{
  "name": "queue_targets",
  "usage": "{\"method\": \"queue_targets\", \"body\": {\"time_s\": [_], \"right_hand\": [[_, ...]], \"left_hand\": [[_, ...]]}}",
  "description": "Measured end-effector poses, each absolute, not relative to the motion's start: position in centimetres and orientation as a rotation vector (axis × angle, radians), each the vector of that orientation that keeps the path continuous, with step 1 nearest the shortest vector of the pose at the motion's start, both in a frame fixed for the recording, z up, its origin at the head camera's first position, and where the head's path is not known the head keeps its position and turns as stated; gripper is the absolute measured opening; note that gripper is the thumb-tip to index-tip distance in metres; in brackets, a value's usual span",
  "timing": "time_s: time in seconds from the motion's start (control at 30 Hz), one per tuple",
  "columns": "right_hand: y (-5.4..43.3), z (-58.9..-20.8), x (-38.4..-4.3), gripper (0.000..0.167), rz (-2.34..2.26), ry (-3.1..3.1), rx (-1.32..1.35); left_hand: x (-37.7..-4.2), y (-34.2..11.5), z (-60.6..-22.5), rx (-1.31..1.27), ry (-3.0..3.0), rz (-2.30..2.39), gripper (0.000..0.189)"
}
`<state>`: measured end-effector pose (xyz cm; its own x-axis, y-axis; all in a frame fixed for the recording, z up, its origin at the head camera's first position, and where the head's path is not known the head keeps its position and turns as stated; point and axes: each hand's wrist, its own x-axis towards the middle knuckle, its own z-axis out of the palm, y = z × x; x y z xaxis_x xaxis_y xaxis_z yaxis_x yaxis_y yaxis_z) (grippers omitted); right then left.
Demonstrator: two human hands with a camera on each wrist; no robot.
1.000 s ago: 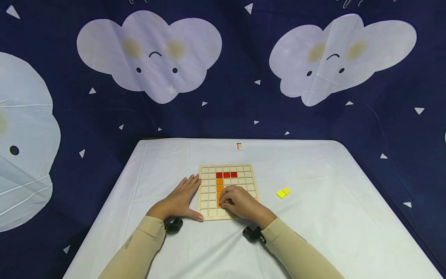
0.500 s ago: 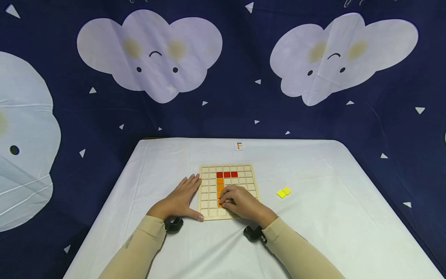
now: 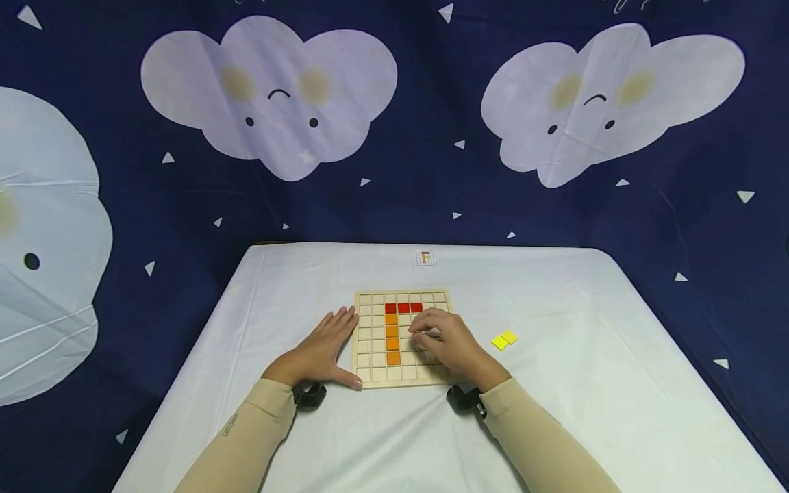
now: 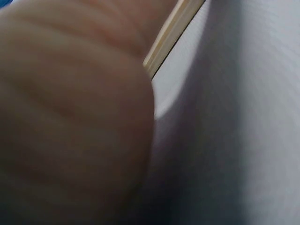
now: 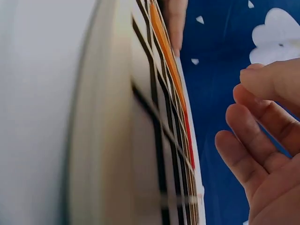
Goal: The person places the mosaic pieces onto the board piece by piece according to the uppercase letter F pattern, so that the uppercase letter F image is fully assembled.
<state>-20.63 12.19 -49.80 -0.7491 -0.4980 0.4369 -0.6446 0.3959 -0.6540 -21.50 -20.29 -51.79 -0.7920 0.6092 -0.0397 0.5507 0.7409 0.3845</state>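
Observation:
A wooden grid board (image 3: 364,354) lies on the table, with a row of red square tiles (image 3: 403,308) near its top and a column of orange square tiles (image 3: 392,331) running down from the row's left end. My left hand (image 3: 320,349) lies spread against the board's left edge, fingers straight; the left wrist view has the palm (image 4: 75,108) beside the board's edge (image 4: 171,35). Over the right part of the board hovers my right hand (image 3: 448,340), just right of the orange column. Its fingers (image 5: 255,136) are loosely bent and hold nothing in the right wrist view.
Two yellow square tiles (image 3: 499,342) lie on the white tablecloth (image 3: 573,383) right of the board. A small pattern card (image 3: 426,258) sits near the table's far edge. Behind hangs a dark blue cloth (image 3: 431,198) with clouds.
My right hand has lifted away from the lowest orange tile and moved right and slightly up, leaving that tile in view. The left hand stays in place.

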Motion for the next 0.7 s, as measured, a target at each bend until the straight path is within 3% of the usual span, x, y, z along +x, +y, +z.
{"method": "queue_targets", "body": {"time_s": [0.47,0.7], "right_hand": [[20.9,-50.8,-21.8,0.023,1.142,-2.485,0.736],[26.9,-51.1,-21.8,0.036,1.198,-2.751,0.767]], "left_hand": [[-21.4,-20.1,-52.0,0.913,2.773,0.512,0.146],[-21.4,-20.2,-51.7,0.922,2.778,0.514,0.145]]}}
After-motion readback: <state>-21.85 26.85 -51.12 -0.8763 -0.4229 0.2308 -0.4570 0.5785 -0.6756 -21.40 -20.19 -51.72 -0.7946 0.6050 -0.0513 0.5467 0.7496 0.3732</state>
